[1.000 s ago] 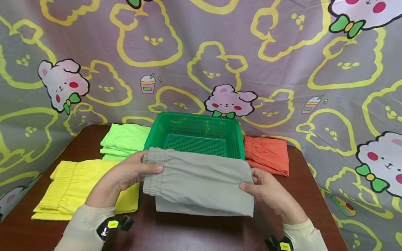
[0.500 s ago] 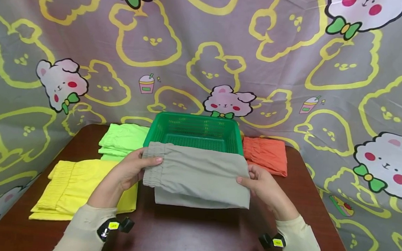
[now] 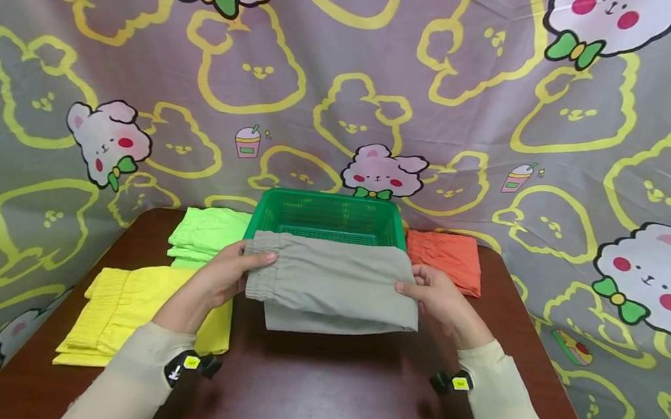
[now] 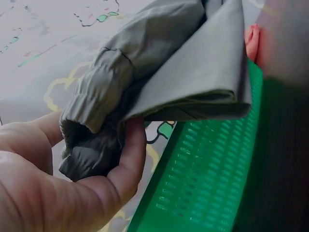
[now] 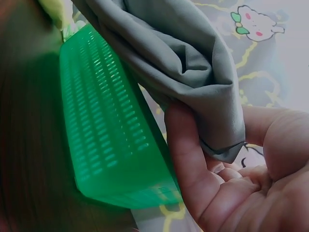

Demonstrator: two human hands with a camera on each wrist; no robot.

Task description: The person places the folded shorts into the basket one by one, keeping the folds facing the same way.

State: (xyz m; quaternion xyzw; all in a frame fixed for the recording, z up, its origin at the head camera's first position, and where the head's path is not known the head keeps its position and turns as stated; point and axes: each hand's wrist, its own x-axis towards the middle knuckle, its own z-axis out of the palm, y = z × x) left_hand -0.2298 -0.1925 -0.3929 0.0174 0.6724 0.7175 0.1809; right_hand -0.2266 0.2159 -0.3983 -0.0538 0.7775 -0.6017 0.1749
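Observation:
Folded grey pants (image 3: 336, 278) with a gathered elastic waistband hang between both hands, held up in front of the green basket (image 3: 326, 212). My left hand (image 3: 217, 279) pinches the waistband end, thumb on the near face and fingers behind. In the left wrist view the fingers curl under the gathered edge of the grey pants (image 4: 159, 63). At the other end my right hand (image 3: 443, 303) pinches the folded edge between thumb and fingers. The right wrist view shows the perforated side wall of the basket (image 5: 101, 111) below the cloth. The pants hide the basket's front.
Folded yellow pants (image 3: 127, 305) lie at the left of the brown table (image 3: 320, 399). Behind them is a folded bright green garment (image 3: 206, 235). A folded orange garment (image 3: 446, 261) lies right of the basket. A patterned cloth (image 3: 467, 114) hangs behind the table.
Both hands have moved the grey pants forward and up in the view, so they cover more of the basket's front and opening. The grip at each end is kept.

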